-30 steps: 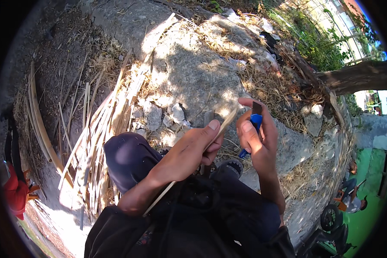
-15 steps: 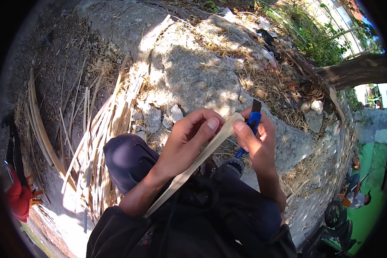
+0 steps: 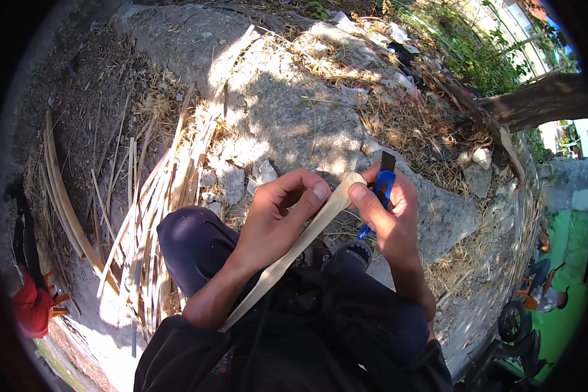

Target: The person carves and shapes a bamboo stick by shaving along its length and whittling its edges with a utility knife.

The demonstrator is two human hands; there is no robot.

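Observation:
A long, pale, flat strip (image 3: 294, 251), seemingly bamboo or similar wood, runs slantwise from my lap up to its rounded end between my hands. My left hand (image 3: 277, 215) pinches the strip's left edge near that end, thumb and forefinger together. On the other side my right hand (image 3: 389, 206) presses its thumb onto the rounded tip. The same hand also keeps a blue box cutter (image 3: 383, 186) against its fingers, dark blade out and pointing up and away from me. The strip's lower end lies by my left forearm.
A pile of pale split strips (image 3: 157, 242) lies at the left, with longer curved pieces (image 3: 62, 183) beyond it. Ahead is a large grey rock (image 3: 294, 117) with dry straw around it. People sit at both far edges; a motorcycle (image 3: 513, 326) stands at the lower right.
The strip's upper end has turned slightly, so more of its broad face shows. My left fingers have shifted a little along its edge; the box cutter stays in my right hand.

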